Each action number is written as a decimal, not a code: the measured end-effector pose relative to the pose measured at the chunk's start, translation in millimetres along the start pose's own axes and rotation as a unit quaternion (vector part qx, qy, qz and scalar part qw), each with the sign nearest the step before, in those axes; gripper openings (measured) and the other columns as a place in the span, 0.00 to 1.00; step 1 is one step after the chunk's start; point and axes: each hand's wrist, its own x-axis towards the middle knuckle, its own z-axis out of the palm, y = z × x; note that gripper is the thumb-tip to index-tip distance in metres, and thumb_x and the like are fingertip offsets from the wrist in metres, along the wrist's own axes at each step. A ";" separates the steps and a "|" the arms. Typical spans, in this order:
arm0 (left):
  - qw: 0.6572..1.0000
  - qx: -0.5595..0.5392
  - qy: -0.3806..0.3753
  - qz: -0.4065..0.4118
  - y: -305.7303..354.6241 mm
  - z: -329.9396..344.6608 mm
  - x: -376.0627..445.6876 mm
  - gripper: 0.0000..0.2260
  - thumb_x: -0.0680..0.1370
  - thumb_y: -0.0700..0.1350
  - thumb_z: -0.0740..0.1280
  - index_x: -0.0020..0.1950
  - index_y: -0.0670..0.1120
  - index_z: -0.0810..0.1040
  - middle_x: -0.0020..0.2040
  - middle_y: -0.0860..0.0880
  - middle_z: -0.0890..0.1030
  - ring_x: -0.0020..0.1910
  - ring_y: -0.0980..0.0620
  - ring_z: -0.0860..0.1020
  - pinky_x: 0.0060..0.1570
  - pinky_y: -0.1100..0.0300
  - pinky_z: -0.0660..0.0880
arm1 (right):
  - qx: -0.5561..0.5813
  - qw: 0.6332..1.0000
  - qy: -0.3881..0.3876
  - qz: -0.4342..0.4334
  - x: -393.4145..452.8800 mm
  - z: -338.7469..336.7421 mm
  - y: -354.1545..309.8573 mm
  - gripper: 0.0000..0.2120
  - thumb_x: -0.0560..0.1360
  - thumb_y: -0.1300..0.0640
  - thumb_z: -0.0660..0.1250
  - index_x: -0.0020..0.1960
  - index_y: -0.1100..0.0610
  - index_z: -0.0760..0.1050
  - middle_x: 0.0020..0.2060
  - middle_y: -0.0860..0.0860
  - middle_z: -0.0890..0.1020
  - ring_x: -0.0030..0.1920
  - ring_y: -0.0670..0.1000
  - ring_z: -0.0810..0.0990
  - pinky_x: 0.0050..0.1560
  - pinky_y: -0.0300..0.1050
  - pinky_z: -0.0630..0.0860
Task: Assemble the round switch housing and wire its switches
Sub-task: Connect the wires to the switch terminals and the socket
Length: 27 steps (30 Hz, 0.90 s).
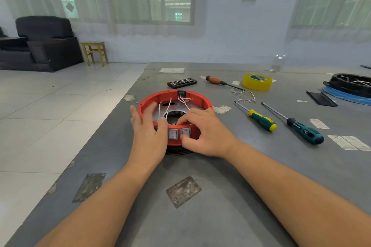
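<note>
Right hand pinched the near wall of the red housing: thumb pressed on the face of the right-hand switch, curled fingers reaching over the rim behind it. Left hand lay flat and relaxed, fingers straight, against the wall just left of the left switch, gripping nothing. White wires rose inside the ring, directly beyond both sets of fingertips. Housing sat on the desk near its left edge; open room lay toward the person. Screwdrivers lay well apart to the right, nearer the right hand.
</note>
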 end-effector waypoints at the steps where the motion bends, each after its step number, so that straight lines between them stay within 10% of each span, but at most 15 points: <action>1: 1.000 0.004 -0.005 -0.007 -0.6 0.4 -0.2 0.13 0.86 0.49 0.58 0.68 0.60 0.74 0.87 0.46 0.44 0.85 0.55 0.40 0.77 0.57 0.51 | 0.005 1.000 -0.001 0.002 -0.2 -0.4 0.7 0.13 0.69 0.48 0.67 0.53 0.49 0.79 0.46 0.38 0.77 0.52 0.40 0.76 0.57 0.41 0.64; 4: 1.000 0.015 -0.015 -0.020 2.6 0.2 -2.4 0.08 0.86 0.51 0.59 0.51 0.57 0.77 0.87 0.46 0.45 0.84 0.57 0.43 0.73 0.59 0.55 | -0.001 1.000 -0.001 -0.006 -2.6 -2.0 3.0 0.14 0.70 0.47 0.67 0.55 0.50 0.79 0.49 0.40 0.79 0.54 0.41 0.76 0.58 0.43 0.65; 10: 0.989 0.130 0.028 0.062 6.4 0.8 -1.5 0.13 0.87 0.46 0.56 0.59 0.47 0.80 0.82 0.42 0.63 0.85 0.46 0.49 0.83 0.43 0.46 | -0.014 0.998 0.036 0.054 -9.4 -13.2 20.8 0.19 0.78 0.42 0.61 0.66 0.46 0.75 0.65 0.43 0.74 0.69 0.43 0.68 0.71 0.45 0.59; 13: 0.968 0.187 0.072 0.148 18.5 2.4 -3.2 0.10 0.85 0.42 0.61 0.60 0.48 0.82 0.74 0.48 0.76 0.80 0.44 0.63 0.78 0.42 0.59 | 0.009 0.987 0.066 0.146 -14.7 -22.7 42.4 0.23 0.78 0.40 0.60 0.70 0.47 0.74 0.71 0.44 0.70 0.73 0.44 0.66 0.74 0.47 0.61; 19: 0.940 0.125 -0.018 0.317 61.7 54.3 1.6 0.09 0.82 0.41 0.66 0.61 0.47 0.81 0.58 0.51 0.82 0.60 0.53 0.76 0.65 0.63 0.68 | 0.187 0.962 0.066 0.186 -17.2 -18.2 54.6 0.15 0.80 0.50 0.64 0.65 0.49 0.77 0.67 0.45 0.76 0.70 0.41 0.71 0.71 0.37 0.67; 27: 0.976 -0.007 -0.087 0.200 81.8 146.0 30.8 0.16 0.82 0.32 0.60 0.61 0.49 0.79 0.58 0.51 0.81 0.57 0.63 0.76 0.60 0.67 0.72 | 0.356 0.792 0.298 0.397 -18.6 -34.8 87.9 0.14 0.84 0.64 0.57 0.51 0.53 0.80 0.44 0.52 0.86 0.45 0.51 0.85 0.47 0.45 0.81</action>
